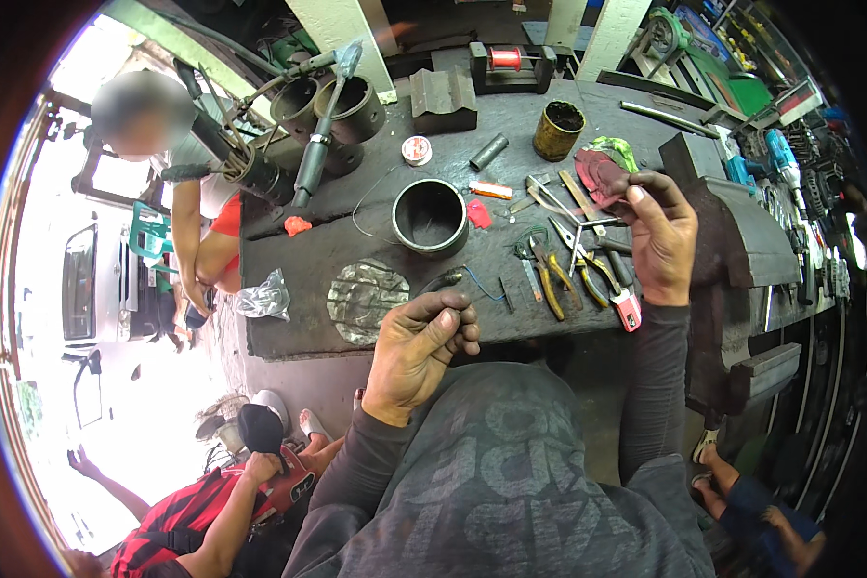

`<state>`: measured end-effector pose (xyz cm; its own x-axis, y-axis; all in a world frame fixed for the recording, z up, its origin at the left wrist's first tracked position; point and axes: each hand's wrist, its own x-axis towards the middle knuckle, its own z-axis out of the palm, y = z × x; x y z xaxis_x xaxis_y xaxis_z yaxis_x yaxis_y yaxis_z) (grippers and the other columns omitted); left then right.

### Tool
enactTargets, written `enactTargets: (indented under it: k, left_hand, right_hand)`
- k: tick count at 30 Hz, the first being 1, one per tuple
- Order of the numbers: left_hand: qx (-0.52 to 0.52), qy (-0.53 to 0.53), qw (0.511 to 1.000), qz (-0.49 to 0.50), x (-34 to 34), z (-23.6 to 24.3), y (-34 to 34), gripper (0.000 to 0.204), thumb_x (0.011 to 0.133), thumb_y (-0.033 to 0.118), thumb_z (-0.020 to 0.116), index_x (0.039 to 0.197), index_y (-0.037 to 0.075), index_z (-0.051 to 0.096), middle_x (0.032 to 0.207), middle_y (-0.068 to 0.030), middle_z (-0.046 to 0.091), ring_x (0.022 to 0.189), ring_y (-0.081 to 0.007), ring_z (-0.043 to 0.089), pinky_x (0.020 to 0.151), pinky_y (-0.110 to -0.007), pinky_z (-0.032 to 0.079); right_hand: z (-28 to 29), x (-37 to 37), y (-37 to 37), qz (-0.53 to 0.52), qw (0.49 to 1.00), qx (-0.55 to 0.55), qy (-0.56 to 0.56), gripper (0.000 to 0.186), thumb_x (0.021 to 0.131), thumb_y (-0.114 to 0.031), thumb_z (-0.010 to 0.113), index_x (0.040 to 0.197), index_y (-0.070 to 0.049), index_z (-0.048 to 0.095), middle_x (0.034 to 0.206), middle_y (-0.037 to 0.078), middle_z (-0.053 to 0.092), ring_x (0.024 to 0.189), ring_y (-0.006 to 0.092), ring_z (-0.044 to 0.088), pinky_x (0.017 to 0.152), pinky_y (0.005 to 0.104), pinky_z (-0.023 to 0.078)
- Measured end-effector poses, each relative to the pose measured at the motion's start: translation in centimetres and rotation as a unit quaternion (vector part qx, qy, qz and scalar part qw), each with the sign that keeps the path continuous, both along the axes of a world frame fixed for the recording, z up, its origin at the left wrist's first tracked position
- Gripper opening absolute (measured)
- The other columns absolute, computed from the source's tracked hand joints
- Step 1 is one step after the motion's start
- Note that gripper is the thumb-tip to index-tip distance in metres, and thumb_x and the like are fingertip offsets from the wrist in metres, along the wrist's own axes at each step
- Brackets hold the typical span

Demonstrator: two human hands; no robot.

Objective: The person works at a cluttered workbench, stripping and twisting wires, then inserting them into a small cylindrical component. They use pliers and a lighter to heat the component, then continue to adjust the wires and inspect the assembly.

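Note:
My left hand (422,349) is raised over the table's front edge, its thumb and fingertips pinched together. What it holds, if anything, is too small to tell. A dark curved piece (441,280) shows just beyond those fingertips. Further right, my right hand (661,236) is also closed in a pinch above the tools; a faint pinkish strip (602,205) shows by its fingertips, too blurred to name. Between and beyond my hands stands an open metal cylinder (431,218). Yellow-handled pliers (554,280) and other pliers (597,279) lie below and left of my right hand.
Crumpled foil (367,301) and a plastic bag (263,296) lie at left. A rusty can (559,131), a metal tube (489,152) and a red spool on a stand (506,60) stand further back. Heavy metal blocks (742,231) border the right. Other people are nearby.

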<state>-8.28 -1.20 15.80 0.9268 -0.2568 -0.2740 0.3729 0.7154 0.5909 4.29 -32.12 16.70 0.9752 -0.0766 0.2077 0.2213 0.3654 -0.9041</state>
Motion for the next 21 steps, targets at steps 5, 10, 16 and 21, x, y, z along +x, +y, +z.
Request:
enactTargets:
  k: [5, 10, 16, 21]
  left_hand:
    - [0.026, -0.047, 0.999, -0.001, 0.9, 0.7, 0.0, 0.021, 0.102, 0.007, 0.068, 0.120, -0.003, 0.069, 0.109, -0.0137, 0.071, 0.095, -0.0216, 0.071, 0.080, -0.037, 0.063]
    - [0.034, -0.072, 0.997, 0.002, 1.3, 2.0, -0.4, 0.022, 0.100, 0.006, 0.071, 0.119, -0.003, 0.069, 0.107, -0.0142, 0.071, 0.093, -0.0215, 0.072, 0.078, -0.037, 0.064]
    - [0.113, -0.075, 0.991, 0.011, 0.7, 3.4, -0.5, 0.018, 0.099, 0.002, 0.071, 0.116, -0.004, 0.068, 0.105, -0.0148, 0.072, 0.092, -0.0214, 0.073, 0.078, -0.036, 0.065]
    - [0.105, -0.103, 0.989, -0.003, 0.2, 3.2, -0.4, 0.017, 0.099, 0.000, 0.070, 0.115, -0.005, 0.068, 0.102, -0.0151, 0.073, 0.091, -0.0216, 0.073, 0.078, -0.036, 0.064]
  right_hand:
    - [5.6, -5.2, 2.3, 0.094, 0.975, -0.199, -0.038, 0.020, 0.092, 0.002, 0.072, 0.111, 0.001, 0.078, 0.099, 0.010, 0.074, 0.087, 0.0171, 0.069, 0.079, 0.0301, 0.055]
    - [7.9, -8.7, 7.0, 0.158, 0.889, -0.405, -0.143, 0.032, 0.086, 0.006, 0.073, 0.114, -0.008, 0.080, 0.094, 0.009, 0.070, 0.082, 0.0224, 0.067, 0.070, 0.0320, 0.052]
    - [7.7, -9.0, 8.7, 0.136, 0.878, -0.419, -0.185, 0.039, 0.082, 0.008, 0.074, 0.119, -0.003, 0.071, 0.095, 0.011, 0.069, 0.082, 0.0286, 0.067, 0.072, 0.0374, 0.053]
    - [7.1, -8.9, 9.1, 0.119, 0.886, -0.409, -0.181, 0.029, 0.082, 0.005, 0.076, 0.109, -0.004, 0.069, 0.091, 0.011, 0.069, 0.081, 0.0310, 0.068, 0.071, 0.0398, 0.053]
